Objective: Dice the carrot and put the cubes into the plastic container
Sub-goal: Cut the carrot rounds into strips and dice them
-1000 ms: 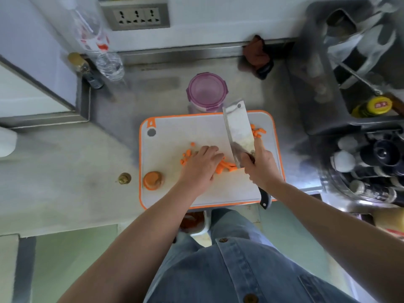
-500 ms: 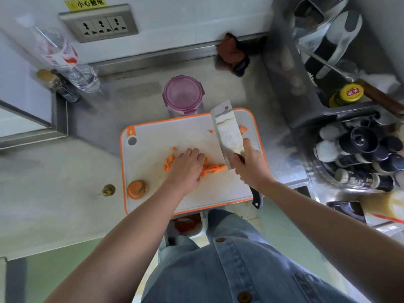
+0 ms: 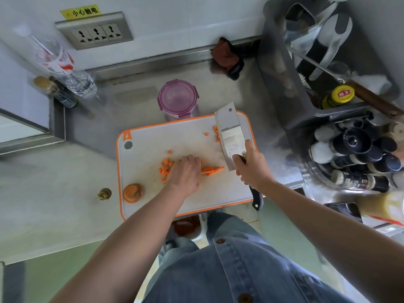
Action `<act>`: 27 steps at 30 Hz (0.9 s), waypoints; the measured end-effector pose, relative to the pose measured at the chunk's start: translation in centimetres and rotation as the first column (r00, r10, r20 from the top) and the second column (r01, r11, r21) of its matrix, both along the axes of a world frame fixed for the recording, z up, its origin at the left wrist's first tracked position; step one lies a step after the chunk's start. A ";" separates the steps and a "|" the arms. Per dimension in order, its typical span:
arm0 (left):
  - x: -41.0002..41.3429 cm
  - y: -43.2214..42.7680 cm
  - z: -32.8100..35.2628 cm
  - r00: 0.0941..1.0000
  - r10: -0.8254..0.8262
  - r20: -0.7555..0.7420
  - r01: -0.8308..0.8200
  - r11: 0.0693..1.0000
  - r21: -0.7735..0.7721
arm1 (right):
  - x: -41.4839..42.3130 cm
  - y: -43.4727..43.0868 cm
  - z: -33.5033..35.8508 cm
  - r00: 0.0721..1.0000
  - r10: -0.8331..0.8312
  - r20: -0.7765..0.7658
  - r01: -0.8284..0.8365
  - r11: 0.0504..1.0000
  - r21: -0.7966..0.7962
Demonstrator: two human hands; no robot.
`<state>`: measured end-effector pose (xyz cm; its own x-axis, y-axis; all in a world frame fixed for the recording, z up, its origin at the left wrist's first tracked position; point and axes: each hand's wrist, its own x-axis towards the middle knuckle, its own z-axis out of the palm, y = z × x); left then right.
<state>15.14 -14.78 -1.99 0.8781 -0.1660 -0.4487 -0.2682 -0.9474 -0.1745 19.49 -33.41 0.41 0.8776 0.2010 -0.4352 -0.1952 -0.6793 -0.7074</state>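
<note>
kinda halfway | some orange carrot cubes (image 3: 165, 169) cut | left hand (image 3: 185, 172) clamps uncut orange sticks (image 3: 213, 170), right hand (image 3: 251, 169) grips steel cleaver (image 3: 229, 136) | purple-lidded plastic container (image 3: 178, 98) untouched

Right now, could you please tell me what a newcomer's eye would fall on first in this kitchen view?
The broad steel cleaver stands out first, gripped by the right hand over the right side of the orange-rimmed cutting board. Then the bright orange: the left hand holds carrot sticks mid-board, with carrot cubes scattered just left of it. Behind the board sits the purple-lidded plastic container.
</note>
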 end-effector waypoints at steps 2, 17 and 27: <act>-0.3 0.4 -0.3 1.000 0.013 0.016 -0.013 1.000 -0.025 | 0.1 -0.2 0.0 1.000 -0.006 0.003 0.006 1.000 0.002; 0.2 -1.0 -0.7 0.971 0.197 0.137 -0.112 0.877 -0.468 | 0.5 -0.6 0.0 1.000 -0.003 0.019 0.003 1.000 0.002; -1.2 -2.6 -1.5 0.986 0.068 0.154 -0.027 0.967 -0.255 | 0.4 -0.9 -0.5 1.000 0.001 0.006 -0.001 1.000 0.001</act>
